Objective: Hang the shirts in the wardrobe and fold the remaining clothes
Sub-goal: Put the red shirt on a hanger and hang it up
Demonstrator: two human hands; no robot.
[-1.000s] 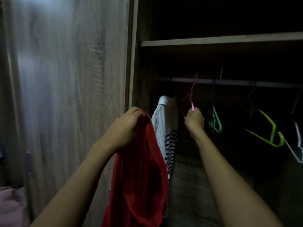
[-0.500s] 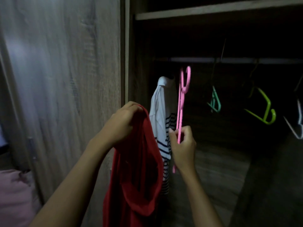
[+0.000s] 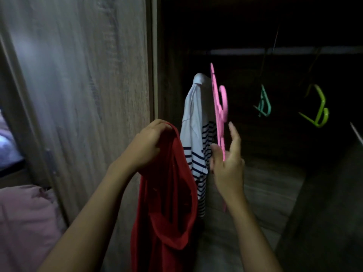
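While gripping the bunched top edge of a red shirt (image 3: 169,195), left hand (image 3: 146,146) closed in a fist, raised in front of the wooden wardrobe door (image 3: 82,85), with the red fabric hanging down in a long loop toward the bottom of the view. Just to its right, right hand (image 3: 227,165) pinching the lower part of a pink plastic hanger (image 3: 219,110) between thumb and palm side, index finger stretched upward along it, hanger held nearly upright and seen edge-on, hook end uppermost, clear of the rail (image 3: 284,50). Directly behind both, hung inside the open wardrobe at the left end, a white shirt with navy stripes (image 3: 196,124), touching or almost touching the red shirt's edge; cannot tell which. Farther right in the dark interior, dangling from the rail, a teal hanger (image 3: 264,104) and a lime green hanger (image 3: 318,109), well apart from the hands. At lower left, outside the wardrobe, pink bedding (image 3: 25,222).
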